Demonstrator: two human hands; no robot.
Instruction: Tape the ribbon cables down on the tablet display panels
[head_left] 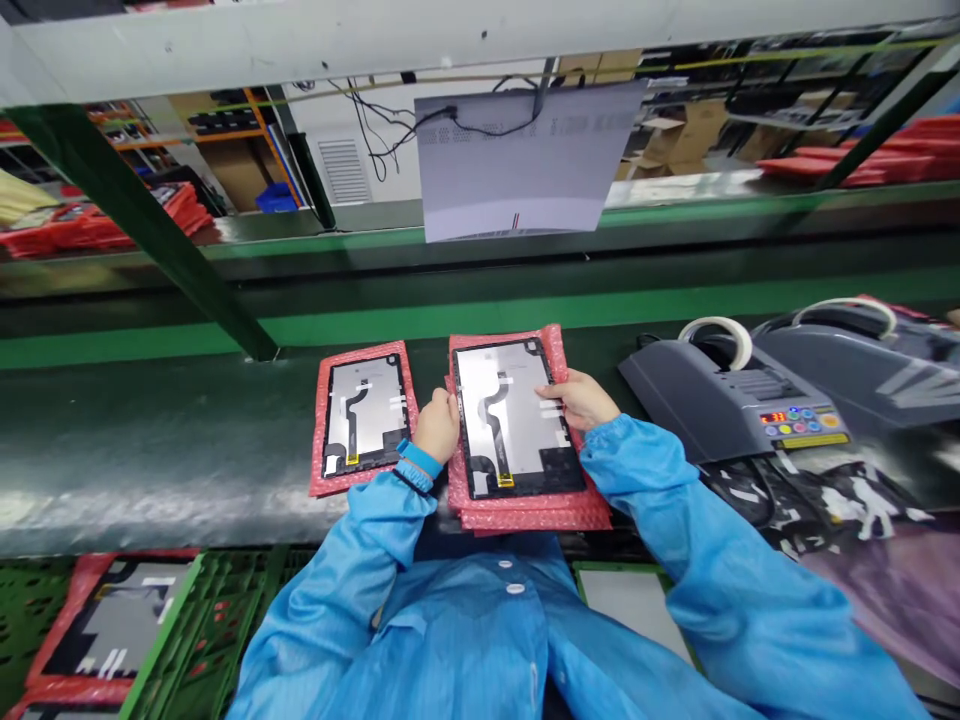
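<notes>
Screen [529, 420] pinched at R edge by R grip [589, 400]; L grip [437, 425] curled by L edge, hold can't be told; ribbon [497, 440] best left unpressed.

Garment: bright blue work coat [480, 640], lightly glossy, loosely folded. Front closure: white buttons [514, 589]. Left sleeve [337, 580] and right sleeve [697, 510]: long, full cut; right cuff [609, 432] gathered. Left wrist fittings: blue wristband [421, 458]; thin black band [412, 483], nearer the sleeve
</notes>
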